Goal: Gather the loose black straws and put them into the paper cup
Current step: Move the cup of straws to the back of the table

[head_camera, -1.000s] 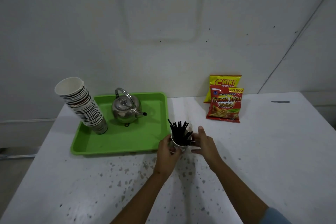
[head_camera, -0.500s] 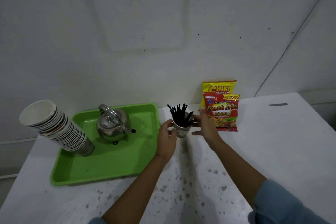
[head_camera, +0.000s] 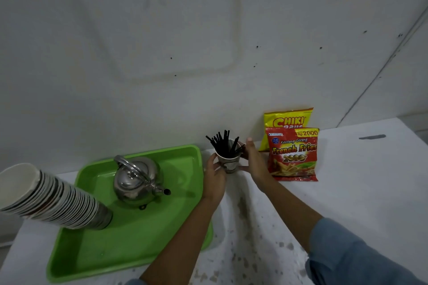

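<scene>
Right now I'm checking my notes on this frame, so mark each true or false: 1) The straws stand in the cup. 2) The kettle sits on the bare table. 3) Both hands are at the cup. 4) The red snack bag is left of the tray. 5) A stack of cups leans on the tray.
1) True: the straws stand in the cup.
2) False: the kettle sits on the green tray.
3) True: the left hand and the right hand flank the cup.
4) False: the red bag lies right of the tray, in front of a yellow bag.
5) True: the cup stack leans at the tray's left end.
</scene>
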